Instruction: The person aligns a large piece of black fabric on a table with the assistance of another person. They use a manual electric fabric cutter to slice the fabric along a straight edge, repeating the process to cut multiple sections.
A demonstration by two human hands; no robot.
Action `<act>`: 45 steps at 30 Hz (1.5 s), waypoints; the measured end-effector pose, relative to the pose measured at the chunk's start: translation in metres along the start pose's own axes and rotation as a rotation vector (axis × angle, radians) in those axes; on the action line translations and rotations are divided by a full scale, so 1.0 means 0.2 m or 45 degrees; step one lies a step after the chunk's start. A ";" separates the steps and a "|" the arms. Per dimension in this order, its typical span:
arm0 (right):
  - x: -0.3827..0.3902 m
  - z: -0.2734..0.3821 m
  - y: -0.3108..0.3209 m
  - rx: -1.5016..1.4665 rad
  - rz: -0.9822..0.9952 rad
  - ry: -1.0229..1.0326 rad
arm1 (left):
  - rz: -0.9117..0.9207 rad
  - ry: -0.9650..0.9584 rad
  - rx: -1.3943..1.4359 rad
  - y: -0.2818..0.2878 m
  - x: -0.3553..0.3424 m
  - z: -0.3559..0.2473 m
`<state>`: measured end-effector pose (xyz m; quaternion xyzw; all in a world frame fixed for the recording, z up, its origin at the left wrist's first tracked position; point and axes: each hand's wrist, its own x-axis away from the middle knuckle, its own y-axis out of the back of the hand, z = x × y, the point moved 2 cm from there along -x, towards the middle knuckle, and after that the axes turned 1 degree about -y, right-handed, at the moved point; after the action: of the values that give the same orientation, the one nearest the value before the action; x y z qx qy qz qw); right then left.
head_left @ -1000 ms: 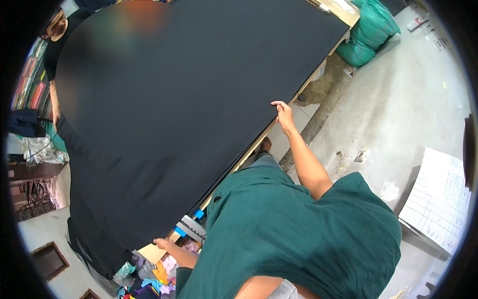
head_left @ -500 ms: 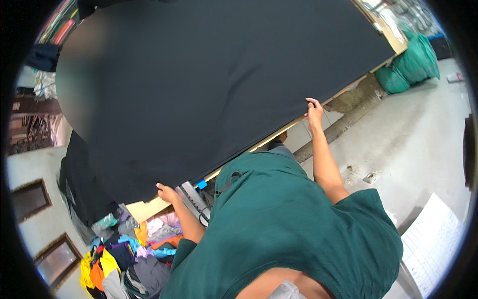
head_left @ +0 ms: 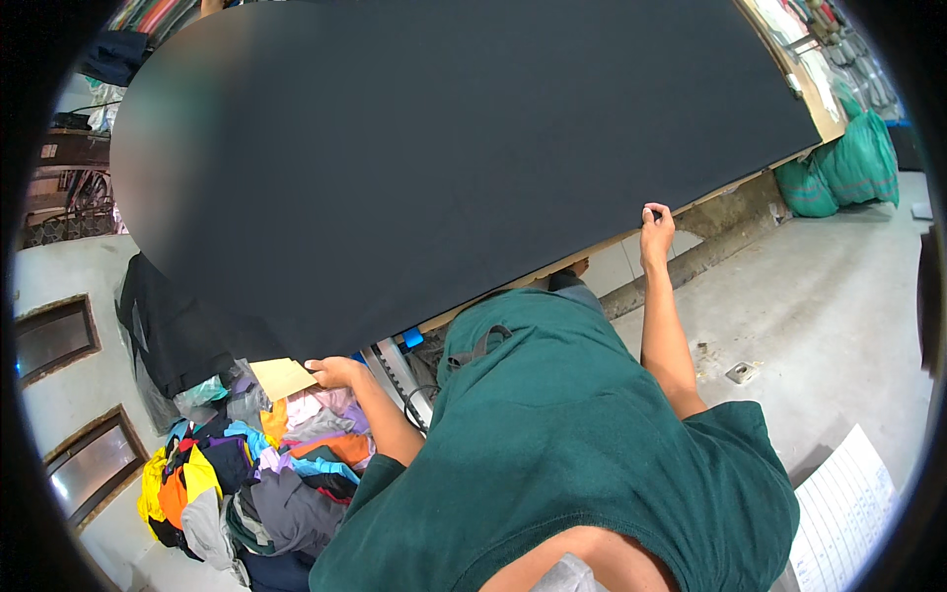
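Note:
A wide sheet of black fabric (head_left: 473,168) lies spread over a large table, its near edge running along the table's edge. At the right part of that edge, my right hand (head_left: 657,237) pinches the fabric between thumb and curled fingers. My left hand (head_left: 337,372) is at the fabric's near left corner, closed with thumb and forefinger together on the border. Beside its fingertips is a tan board (head_left: 283,378). A blurred patch covers the fabric's far left side.
A pile of coloured clothes (head_left: 266,483) lies below my left arm. Green sacks (head_left: 848,168) stand past the table's right corner. A metal rail (head_left: 387,380) sits beside my left hand. A written sheet of paper (head_left: 843,508) is at the lower right.
The creases in the middle of the black fabric have smoothed out. My right fingers have closed tighter on the edge, and my left forefinger has curled in. The view has shifted slightly.

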<state>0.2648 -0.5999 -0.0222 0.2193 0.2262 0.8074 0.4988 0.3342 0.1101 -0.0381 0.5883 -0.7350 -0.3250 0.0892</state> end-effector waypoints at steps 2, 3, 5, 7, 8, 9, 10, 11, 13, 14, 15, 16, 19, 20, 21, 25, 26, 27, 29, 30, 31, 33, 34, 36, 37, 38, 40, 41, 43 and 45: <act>-0.02 -0.05 0.01 -0.002 0.015 -0.032 | 0.033 0.020 -0.014 -0.01 0.01 0.03; -0.02 -0.07 0.00 -0.005 -0.020 0.013 | 0.054 0.013 -0.060 -0.01 0.03 0.04; -0.03 -0.11 -0.04 -0.010 -0.083 0.102 | 0.099 -0.018 -0.127 -0.01 0.06 0.05; -0.04 -0.13 -0.06 -0.002 -0.080 0.076 | 0.147 -0.067 -0.167 -0.01 0.08 0.08; -0.03 -0.13 -0.07 0.000 -0.075 0.062 | 0.214 0.020 -0.137 -0.02 0.07 0.12; -0.03 -0.13 -0.07 0.010 -0.066 0.039 | 0.281 0.106 -0.107 -0.03 0.08 0.15; -0.03 -0.13 -0.07 0.020 -0.059 0.015 | 0.351 0.191 -0.077 -0.05 0.07 0.18; -0.02 -0.13 -0.07 0.030 -0.052 -0.009 | 0.361 0.185 -0.094 -0.05 0.06 0.21; -0.03 -0.14 -0.08 0.049 -0.036 -0.061 | 0.388 0.175 -0.128 -0.06 0.05 0.20; -0.03 -0.14 -0.08 0.060 -0.032 -0.087 | 0.402 0.207 -0.104 -0.06 0.06 0.19; -0.03 -0.15 -0.07 0.061 -0.053 -0.055 | 0.416 0.240 -0.081 -0.06 0.08 0.17; -0.03 -0.14 -0.08 0.057 -0.066 -0.024 | 0.421 0.271 -0.057 -0.05 0.08 0.16; 0.00 -0.10 -0.07 0.022 -0.065 0.002 | 0.374 0.192 0.077 -0.07 0.09 0.20; 0.01 -0.08 -0.06 0.006 -0.058 0.000 | 0.383 0.212 0.091 -0.08 0.07 0.23; 0.01 -0.07 -0.06 0.000 -0.043 -0.015 | 0.391 0.231 0.105 -0.09 0.05 0.26; 0.00 -0.08 -0.05 0.008 -0.034 -0.032 | 0.393 0.247 0.273 -0.09 0.07 0.26; 0.00 -0.08 -0.05 0.018 -0.038 -0.024 | 0.387 0.255 0.295 -0.08 0.09 0.24; 0.00 -0.08 -0.05 0.028 -0.041 -0.013 | 0.381 0.263 0.317 -0.07 0.11 0.22; -0.01 -0.12 -0.06 0.044 -0.047 0.005 | 0.375 0.256 0.276 -0.07 0.12 0.20; -0.02 -0.13 -0.06 0.045 -0.064 0.042 | 0.375 0.245 0.212 -0.07 0.12 0.19; -0.02 -0.13 -0.06 0.045 -0.078 0.079 | 0.370 0.231 0.148 -0.07 0.11 0.20; -0.02 -0.15 -0.07 0.043 -0.073 0.092 | 0.379 0.214 0.059 -0.07 0.06 0.22; -0.02 -0.15 -0.07 0.043 -0.061 0.070 | 0.392 0.203 0.020 -0.08 0.06 0.23; -0.02 -0.15 -0.08 0.051 -0.068 0.099 | 0.303 0.289 0.077 -0.06 0.00 0.28; -0.02 -0.11 -0.09 0.047 -0.070 0.149 | 0.183 0.350 0.200 -0.05 -0.07 0.35; -0.03 -0.13 -0.09 0.038 -0.056 0.165 | -0.059 0.487 0.125 -0.07 0.00 0.28; -0.06 -0.19 -0.07 0.029 -0.019 0.125 | -0.140 0.382 -0.128 -0.08 0.02 0.08; -0.08 -0.21 -0.06 0.028 0.021 0.091 | 0.002 0.157 -0.288 -0.07 0.01 0.02; -0.08 -0.18 -0.03 0.006 0.074 0.073 | 0.237 0.023 0.242 -0.14 0.14 -0.22; -0.08 -0.10 0.02 -0.065 0.246 -0.192 | 0.487 -0.227 0.274 -0.20 0.24 -0.36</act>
<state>0.2567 -0.6179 -0.0381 0.2874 0.1454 0.8384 0.4397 0.3888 0.0350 -0.0182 0.4136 -0.8684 -0.2727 0.0206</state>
